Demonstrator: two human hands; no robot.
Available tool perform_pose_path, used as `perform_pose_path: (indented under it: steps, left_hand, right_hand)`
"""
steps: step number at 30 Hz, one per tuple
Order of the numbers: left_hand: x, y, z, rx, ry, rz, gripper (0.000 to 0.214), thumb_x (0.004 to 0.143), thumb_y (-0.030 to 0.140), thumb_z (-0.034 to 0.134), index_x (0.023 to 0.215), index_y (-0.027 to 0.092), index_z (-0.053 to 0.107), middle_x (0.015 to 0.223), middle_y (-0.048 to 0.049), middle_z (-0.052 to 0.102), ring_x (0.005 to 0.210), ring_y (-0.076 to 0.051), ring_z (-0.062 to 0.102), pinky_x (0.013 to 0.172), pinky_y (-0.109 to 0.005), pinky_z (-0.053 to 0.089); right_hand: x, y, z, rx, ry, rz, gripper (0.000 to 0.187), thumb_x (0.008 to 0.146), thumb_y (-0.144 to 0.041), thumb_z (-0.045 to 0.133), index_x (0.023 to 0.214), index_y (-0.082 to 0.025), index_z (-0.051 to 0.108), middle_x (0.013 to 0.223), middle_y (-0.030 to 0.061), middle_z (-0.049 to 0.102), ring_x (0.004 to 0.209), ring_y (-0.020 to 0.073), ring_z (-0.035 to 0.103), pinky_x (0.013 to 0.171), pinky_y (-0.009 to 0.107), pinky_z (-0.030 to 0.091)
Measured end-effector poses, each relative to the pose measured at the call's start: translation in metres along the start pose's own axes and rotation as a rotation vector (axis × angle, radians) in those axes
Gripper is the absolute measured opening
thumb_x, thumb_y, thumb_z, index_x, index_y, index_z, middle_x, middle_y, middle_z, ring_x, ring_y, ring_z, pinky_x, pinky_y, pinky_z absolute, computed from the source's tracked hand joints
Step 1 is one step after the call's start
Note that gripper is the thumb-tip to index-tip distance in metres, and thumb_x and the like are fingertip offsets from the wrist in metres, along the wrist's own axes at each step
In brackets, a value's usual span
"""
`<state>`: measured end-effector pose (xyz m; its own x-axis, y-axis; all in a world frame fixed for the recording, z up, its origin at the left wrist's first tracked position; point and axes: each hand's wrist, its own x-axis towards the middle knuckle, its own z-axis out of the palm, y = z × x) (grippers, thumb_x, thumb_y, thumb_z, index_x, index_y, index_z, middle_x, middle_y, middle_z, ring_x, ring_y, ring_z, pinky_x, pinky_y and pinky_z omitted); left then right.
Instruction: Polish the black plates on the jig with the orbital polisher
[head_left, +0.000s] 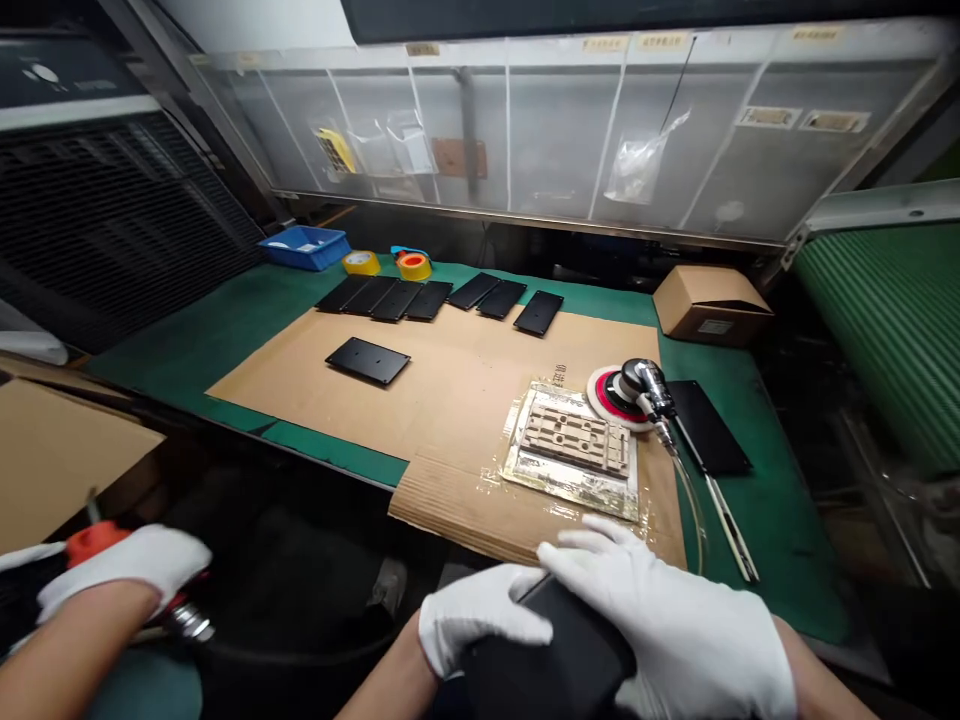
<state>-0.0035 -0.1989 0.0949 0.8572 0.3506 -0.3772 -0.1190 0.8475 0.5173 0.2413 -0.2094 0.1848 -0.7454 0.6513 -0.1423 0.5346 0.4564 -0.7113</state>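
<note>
My left hand [484,615], in a white glove, grips the left side of a black rectangular panel [562,640] with the thumb over its face. My right hand [667,620], gloved too, wraps the panel's right edge, its fingers reaching over the far corner. Held tilted close to my body, the panel is partly cut off by the bottom of the view. Beyond my hands, a slotted tan fixture block [576,440] is taped to the cardboard sheet [450,400]. Beside the block rests an air polisher [637,390] with a round pad and a hose.
Several black panels [394,298] lie along the back; one panel [367,360] is nearer. Another panel [709,425] lies right of the polisher. Tape rolls [362,263], a blue bin [305,247] and a cardboard box [709,305] stand behind. A co-worker's gloved hand [139,565] holds a red tool at left.
</note>
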Motion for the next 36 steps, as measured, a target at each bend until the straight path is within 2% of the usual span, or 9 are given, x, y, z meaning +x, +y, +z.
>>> perform_pose_path:
  steps: [3,6,7,9,14,23,27,30,36]
  left_hand:
    - [-0.007,-0.004,0.02,-0.068,0.144,0.087,0.05,0.073,0.023,0.09,0.12,0.014,0.076,0.106,-0.0105,0.078,0.092,-0.024,0.074,0.084,-0.031,0.053]
    - [-0.012,0.003,0.035,-0.124,0.378,0.256,0.038,0.077,0.025,0.088,0.112,0.013,0.078,0.105,-0.0111,0.078,0.089,-0.022,0.073,0.081,-0.029,0.054]
    - [-0.013,0.006,0.039,-0.128,0.426,0.296,0.037,0.078,0.025,0.088,0.112,0.013,0.079,0.104,-0.0113,0.078,0.088,-0.021,0.073,0.081,-0.029,0.055]
    - [-0.017,0.011,0.043,-0.134,0.467,0.34,0.039,0.077,0.024,0.088,0.113,0.013,0.078,0.104,-0.0121,0.078,0.088,-0.022,0.073,0.082,-0.03,0.056]
    - [-0.027,0.018,0.05,-0.164,0.488,0.384,0.042,0.078,0.022,0.088,0.118,0.012,0.077,0.111,-0.0134,0.077,0.097,-0.023,0.074,0.086,-0.03,0.058]
    - [-0.036,0.02,0.051,-0.257,0.473,0.43,0.03,0.083,0.019,0.083,0.111,0.012,0.078,0.097,-0.0098,0.078,0.085,-0.02,0.074,0.078,-0.027,0.06]
    - [-0.039,0.018,0.049,-0.316,0.466,0.436,0.029,0.08,0.018,0.084,0.109,0.013,0.078,0.096,-0.009,0.079,0.084,-0.019,0.075,0.078,-0.025,0.06]
    - [-0.041,0.014,0.052,-0.34,0.467,0.422,0.031,0.081,0.017,0.084,0.111,0.014,0.078,0.1,-0.0087,0.079,0.084,-0.018,0.075,0.077,-0.024,0.059]
    - [-0.043,0.008,0.059,-0.361,0.461,0.385,0.029,0.082,0.018,0.084,0.11,0.016,0.077,0.099,-0.0066,0.079,0.083,-0.017,0.074,0.077,-0.022,0.058]
  right_hand:
    - [-0.031,0.043,-0.001,0.041,0.321,0.188,0.077,0.084,-0.036,0.07,0.158,-0.025,0.049,0.16,0.0114,0.05,0.148,0.0304,0.045,0.126,0.047,0.031]
    - [-0.073,0.11,0.008,-0.02,0.929,0.746,0.056,0.099,-0.044,0.045,0.148,-0.022,0.059,0.143,0.0136,0.064,0.131,0.0285,0.06,0.113,0.045,0.046]
    - [-0.084,0.133,0.014,-0.113,0.959,0.958,0.057,0.098,-0.047,0.043,0.142,-0.018,0.064,0.136,0.0175,0.068,0.125,0.0332,0.064,0.107,0.049,0.049]
    - [-0.102,0.173,0.029,-0.264,0.755,1.238,0.069,0.093,-0.055,0.045,0.137,-0.007,0.067,0.121,0.0284,0.071,0.111,0.0448,0.068,0.091,0.056,0.053]
    - [-0.127,0.219,0.059,-0.176,0.544,1.262,0.063,0.088,-0.049,0.045,0.134,-0.01,0.065,0.099,0.0183,0.077,0.089,0.0405,0.073,0.074,0.047,0.053]
    - [-0.139,0.168,0.075,-0.198,0.605,1.353,0.048,0.088,-0.047,0.046,0.116,-0.019,0.074,0.093,0.0185,0.074,0.082,0.0411,0.072,0.069,0.049,0.053]
    - [-0.134,0.129,0.077,0.089,1.053,1.306,0.054,0.089,-0.058,0.056,0.125,-0.022,0.072,0.087,0.0138,0.074,0.084,0.0387,0.073,0.074,0.052,0.057]
    - [-0.105,0.073,0.082,0.366,1.336,1.112,0.062,0.081,-0.064,0.073,0.132,-0.028,0.072,0.089,0.0095,0.074,0.069,0.0312,0.069,0.057,0.045,0.056]
    - [-0.024,-0.026,0.087,0.723,1.187,0.779,0.054,0.073,-0.049,0.09,0.12,-0.023,0.08,0.12,0.0092,0.078,0.099,0.0308,0.077,0.082,0.038,0.068]
